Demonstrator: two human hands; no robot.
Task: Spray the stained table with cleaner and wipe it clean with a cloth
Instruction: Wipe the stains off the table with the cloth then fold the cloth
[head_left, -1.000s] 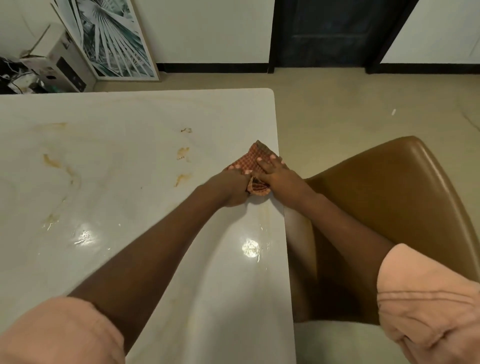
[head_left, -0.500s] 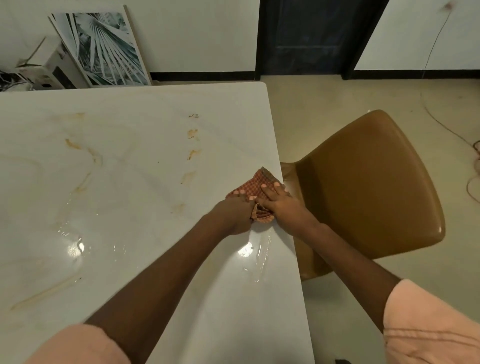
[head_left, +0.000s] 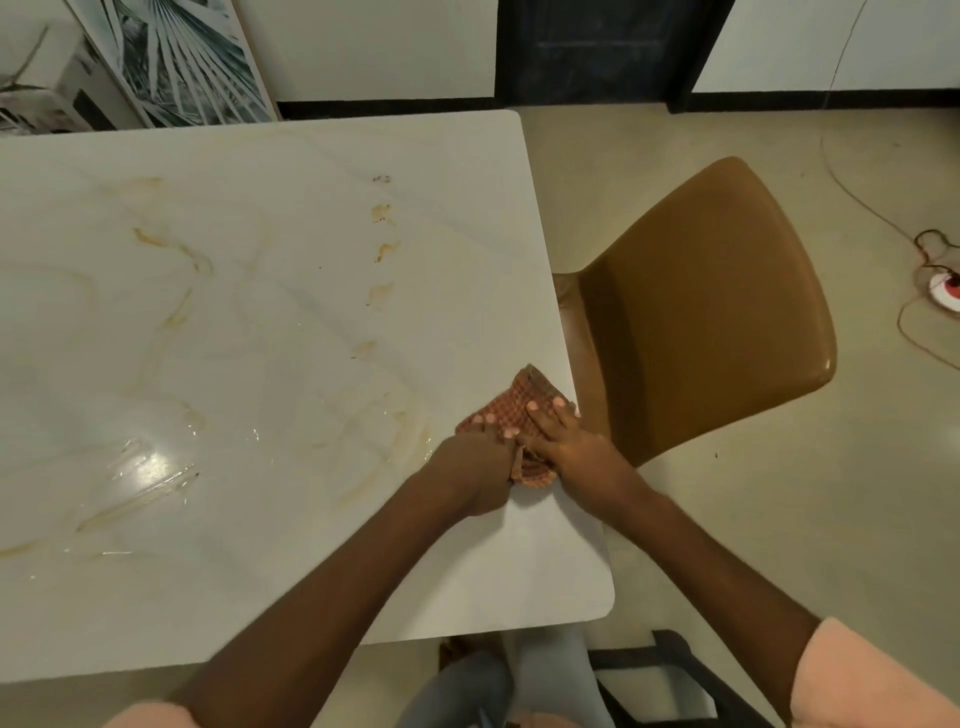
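Both hands bear down on a small red checked cloth (head_left: 519, 415) at the right edge of the white marble-look counter (head_left: 260, 312). The left hand (head_left: 475, 470) has its grip curled over the cloth's near-left part, fingers bent and nails showing on the fabric. The right hand (head_left: 566, 447) lies flatter, fingers spread forward across the cloth and pressing it to the surface. The cloth is bunched between them, one corner poking out toward the far side, just beside the counter's edge.

Outward from the cloth, wet streaks (head_left: 374, 431) curve off to the left, and a shiny wet patch (head_left: 145, 467) catches the light farther left, so liquid already appears to be on the surface. No spray bottle is in view. A line of small brown stains (head_left: 384, 249) runs away from the cloth toward the far side, and longer yellowish smears (head_left: 176, 254) cross the left half.

Judging by this, the spraying seems done at least in part, and the wiping is at an early stage: only the near-right corner looks clean, while most of the surface is left to wipe.

A brown chair (head_left: 701, 312) stands just beside the counter's right edge, and a framed palm print (head_left: 182, 57) leans against the far wall.
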